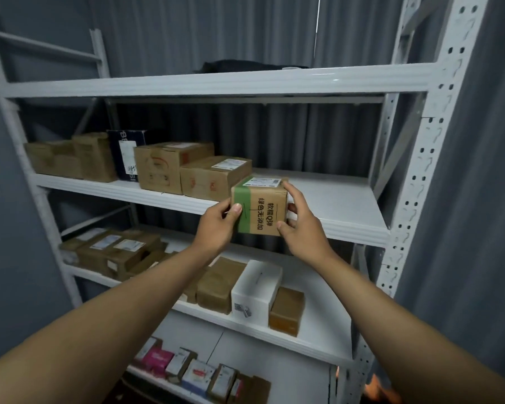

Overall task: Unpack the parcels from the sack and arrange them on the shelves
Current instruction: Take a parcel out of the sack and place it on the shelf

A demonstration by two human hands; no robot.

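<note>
Two hands on one parcel [258,206], brown carton with green band, held at front edge of middle shelf [347,205]. Left hand [216,225] grips its left side, thumb curled over front face. Right hand [299,225] clasps right side, fingers spread round corner. Parcel just right of brown box row [187,170] on middle shelf; white box [255,293] one level below middle shelf.

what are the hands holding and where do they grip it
Both hands hold a cardboard box by its sides: left hand on the green-taped edge, right hand opposite.
</note>
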